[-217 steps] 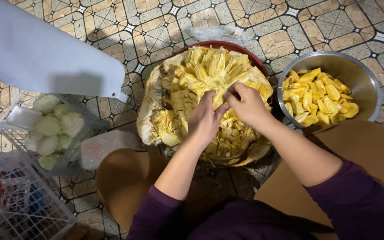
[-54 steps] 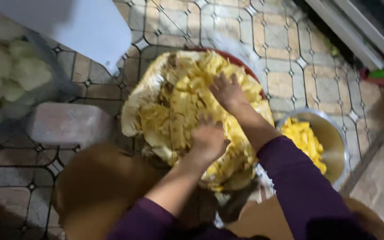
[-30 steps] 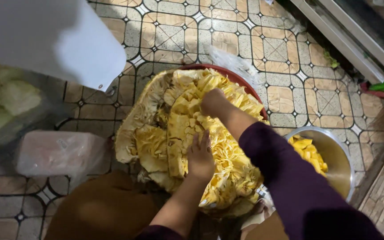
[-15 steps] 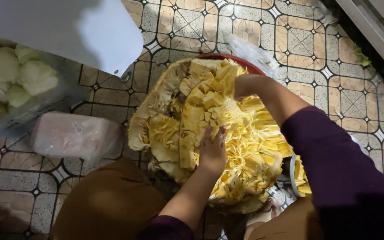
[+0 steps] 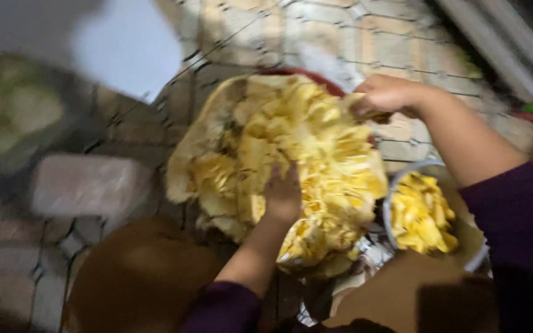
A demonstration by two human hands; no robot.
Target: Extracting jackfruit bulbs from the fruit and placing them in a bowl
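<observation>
STEP: stripping pods from opened jackfruit (image 5: 279, 166) on red tray, floor | LEFT: left hand (image 5: 284, 196) pressed on flesh, fingers unclear | RIGHT: right hand (image 5: 385, 95) fingers pinching far rim | NEXT: likely needs firm pull; steel bowl (image 5: 430, 213) nearby

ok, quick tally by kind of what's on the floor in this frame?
Split-open yellow fruit: 1
Metal bowl of yellow pieces: 1
Pale brick-like block: 1
Bag of pale round lumps, blurred: 1
Hands on the fruit: 2, left hand and right hand
Total: 6
</observation>
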